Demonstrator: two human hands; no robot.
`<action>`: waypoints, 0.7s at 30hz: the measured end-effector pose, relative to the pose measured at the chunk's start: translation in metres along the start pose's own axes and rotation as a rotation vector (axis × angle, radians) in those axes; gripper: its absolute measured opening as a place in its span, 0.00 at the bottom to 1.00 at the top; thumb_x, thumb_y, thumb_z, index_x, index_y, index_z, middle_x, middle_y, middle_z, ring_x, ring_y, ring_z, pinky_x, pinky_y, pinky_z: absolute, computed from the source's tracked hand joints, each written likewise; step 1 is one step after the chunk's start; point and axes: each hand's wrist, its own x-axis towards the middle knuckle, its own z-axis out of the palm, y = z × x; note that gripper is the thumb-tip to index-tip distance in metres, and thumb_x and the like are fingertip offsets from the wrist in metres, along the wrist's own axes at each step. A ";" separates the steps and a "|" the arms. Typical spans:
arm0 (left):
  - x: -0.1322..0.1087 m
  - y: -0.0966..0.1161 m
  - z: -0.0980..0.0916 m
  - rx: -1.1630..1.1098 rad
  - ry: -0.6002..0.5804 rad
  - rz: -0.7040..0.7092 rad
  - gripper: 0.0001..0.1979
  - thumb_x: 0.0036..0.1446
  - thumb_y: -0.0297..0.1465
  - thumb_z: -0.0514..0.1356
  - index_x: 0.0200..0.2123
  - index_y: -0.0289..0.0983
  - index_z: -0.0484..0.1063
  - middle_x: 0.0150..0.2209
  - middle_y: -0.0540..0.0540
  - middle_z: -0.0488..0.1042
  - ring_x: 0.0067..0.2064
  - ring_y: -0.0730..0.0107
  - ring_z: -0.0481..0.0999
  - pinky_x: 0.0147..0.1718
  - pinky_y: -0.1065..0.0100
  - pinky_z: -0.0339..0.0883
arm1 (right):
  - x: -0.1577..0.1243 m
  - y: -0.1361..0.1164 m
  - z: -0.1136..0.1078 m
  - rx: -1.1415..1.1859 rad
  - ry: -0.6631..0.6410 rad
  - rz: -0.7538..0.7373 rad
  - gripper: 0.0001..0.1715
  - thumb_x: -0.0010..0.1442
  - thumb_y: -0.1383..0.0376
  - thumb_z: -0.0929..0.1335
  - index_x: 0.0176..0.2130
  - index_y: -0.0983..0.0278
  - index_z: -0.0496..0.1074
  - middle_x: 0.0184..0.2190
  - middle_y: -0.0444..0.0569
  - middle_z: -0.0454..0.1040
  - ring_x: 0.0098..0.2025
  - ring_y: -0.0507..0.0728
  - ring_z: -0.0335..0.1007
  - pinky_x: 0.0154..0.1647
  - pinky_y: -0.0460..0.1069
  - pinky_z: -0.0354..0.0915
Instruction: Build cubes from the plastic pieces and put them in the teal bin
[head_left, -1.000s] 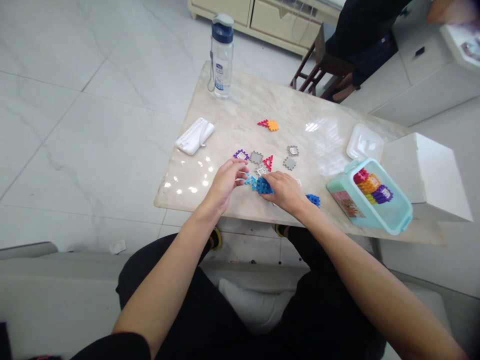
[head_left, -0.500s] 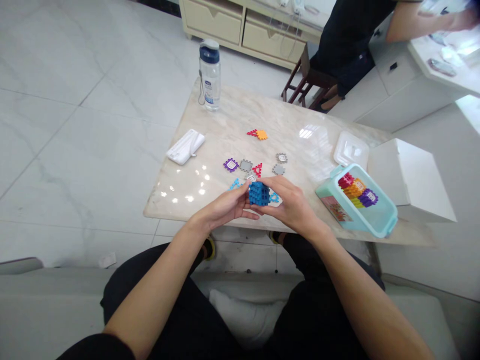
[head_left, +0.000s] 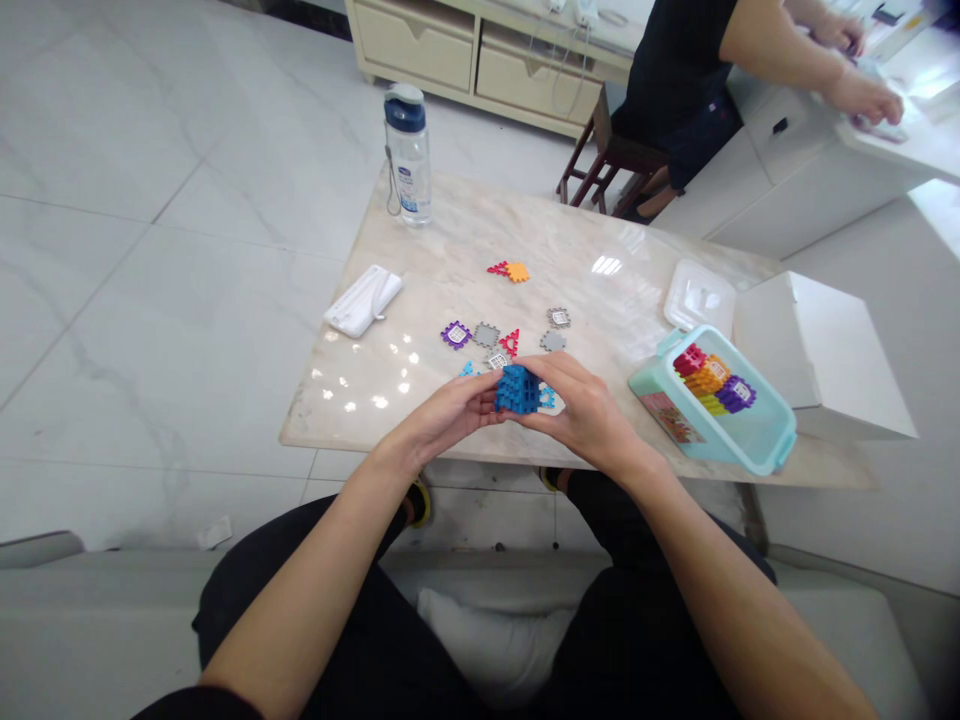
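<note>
Block: one blue plastic block with toothed edges and openings in its side (head_left: 517, 390) is between the two hands, over the near part of the table; whether it touches the top, I cannot tell.
Change: one second ago only the right hand had it, and the left hand was apart; now both hands hold it, so the work is with the block itself, as I judge.
Left hand: the left hand (head_left: 450, 412) keeps its fingers closed against the block's left side.
Right hand: the right hand (head_left: 585, 405) grips the right side, thumb below, fingers above.
Light blue: at least two toothed light-blue plastic pieces (head_left: 469, 369), partly covered by the hands.
Flat pieces: one purple plastic square (head_left: 456, 335), two plain grey plastic squares (head_left: 487, 335), two grey plastic squares with white windows (head_left: 559, 317), two red plastic triangles (head_left: 511, 343), one orange plastic square (head_left: 517, 272).
Bin: one pale-teal plastic bin (head_left: 651, 384), holding coloured pieces that I cannot count exactly.
Table: one pale marble-look table (head_left: 442, 230), with one clear bottle with a blue cap (head_left: 410, 165) on it.
</note>
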 end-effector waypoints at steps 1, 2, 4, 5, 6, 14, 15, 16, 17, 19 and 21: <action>0.000 0.001 0.000 0.017 -0.001 0.015 0.14 0.63 0.40 0.74 0.41 0.34 0.84 0.39 0.39 0.85 0.40 0.65 0.82 0.47 0.66 0.77 | 0.000 0.000 0.001 -0.004 0.010 0.019 0.37 0.68 0.59 0.78 0.71 0.52 0.71 0.60 0.55 0.80 0.60 0.68 0.77 0.65 0.64 0.75; -0.001 0.001 0.000 0.028 -0.005 0.028 0.13 0.62 0.40 0.74 0.40 0.34 0.85 0.38 0.39 0.85 0.40 0.65 0.82 0.48 0.65 0.77 | 0.000 -0.001 0.001 -0.007 0.020 0.037 0.36 0.68 0.59 0.78 0.71 0.52 0.71 0.60 0.55 0.80 0.61 0.68 0.77 0.65 0.64 0.75; -0.001 0.002 0.001 0.027 -0.023 0.045 0.13 0.61 0.39 0.74 0.40 0.34 0.85 0.38 0.39 0.85 0.40 0.64 0.83 0.50 0.63 0.77 | 0.001 -0.002 0.003 -0.004 0.042 0.062 0.35 0.68 0.58 0.78 0.70 0.53 0.71 0.59 0.55 0.80 0.61 0.67 0.77 0.65 0.63 0.75; -0.002 0.002 0.002 0.014 -0.032 0.049 0.13 0.61 0.39 0.74 0.40 0.34 0.85 0.38 0.39 0.85 0.41 0.62 0.83 0.51 0.62 0.78 | 0.001 -0.003 0.004 0.001 0.053 0.068 0.35 0.69 0.58 0.78 0.70 0.53 0.71 0.59 0.55 0.80 0.61 0.67 0.77 0.65 0.62 0.75; -0.002 0.002 0.003 -0.005 -0.034 0.055 0.14 0.62 0.40 0.74 0.40 0.34 0.85 0.39 0.38 0.85 0.42 0.61 0.84 0.51 0.61 0.78 | 0.002 -0.004 0.004 0.006 0.063 0.070 0.35 0.69 0.58 0.78 0.70 0.53 0.71 0.59 0.55 0.80 0.61 0.66 0.77 0.65 0.62 0.75; -0.001 -0.006 0.006 -0.180 0.003 0.103 0.16 0.72 0.41 0.67 0.46 0.32 0.85 0.46 0.37 0.86 0.45 0.63 0.84 0.53 0.62 0.78 | 0.004 -0.006 0.016 -0.011 0.149 0.072 0.33 0.68 0.55 0.79 0.68 0.54 0.74 0.58 0.55 0.82 0.60 0.67 0.79 0.64 0.62 0.76; 0.001 -0.008 0.005 -0.240 0.021 0.092 0.16 0.74 0.39 0.64 0.48 0.32 0.84 0.48 0.37 0.86 0.46 0.62 0.84 0.54 0.61 0.78 | 0.004 -0.005 0.018 -0.016 0.175 0.070 0.33 0.67 0.54 0.79 0.67 0.55 0.75 0.57 0.55 0.82 0.59 0.67 0.79 0.63 0.62 0.76; 0.004 -0.009 0.004 -0.297 0.047 0.086 0.16 0.76 0.38 0.61 0.50 0.32 0.84 0.50 0.36 0.86 0.48 0.61 0.84 0.54 0.60 0.78 | 0.004 -0.004 0.020 -0.020 0.195 0.069 0.34 0.66 0.54 0.80 0.67 0.56 0.75 0.57 0.56 0.82 0.59 0.67 0.80 0.63 0.63 0.77; 0.006 -0.011 0.004 -0.343 0.073 0.087 0.17 0.77 0.38 0.60 0.51 0.32 0.83 0.51 0.36 0.86 0.49 0.60 0.85 0.55 0.59 0.78 | 0.004 -0.004 0.021 -0.022 0.204 0.070 0.34 0.66 0.55 0.80 0.66 0.56 0.75 0.57 0.56 0.82 0.59 0.67 0.80 0.62 0.63 0.77; 0.011 -0.011 0.004 -0.392 0.100 0.108 0.21 0.78 0.41 0.57 0.49 0.30 0.84 0.51 0.34 0.86 0.51 0.57 0.85 0.56 0.59 0.77 | 0.004 -0.004 0.024 -0.027 0.194 0.075 0.34 0.66 0.56 0.80 0.67 0.56 0.75 0.57 0.56 0.82 0.59 0.67 0.80 0.63 0.64 0.77; 0.012 -0.011 0.007 -0.394 0.071 0.133 0.26 0.79 0.44 0.55 0.50 0.28 0.84 0.50 0.32 0.86 0.54 0.53 0.85 0.59 0.57 0.77 | 0.005 -0.005 0.026 -0.039 0.176 0.075 0.34 0.66 0.56 0.80 0.67 0.55 0.75 0.57 0.56 0.82 0.59 0.68 0.79 0.63 0.65 0.76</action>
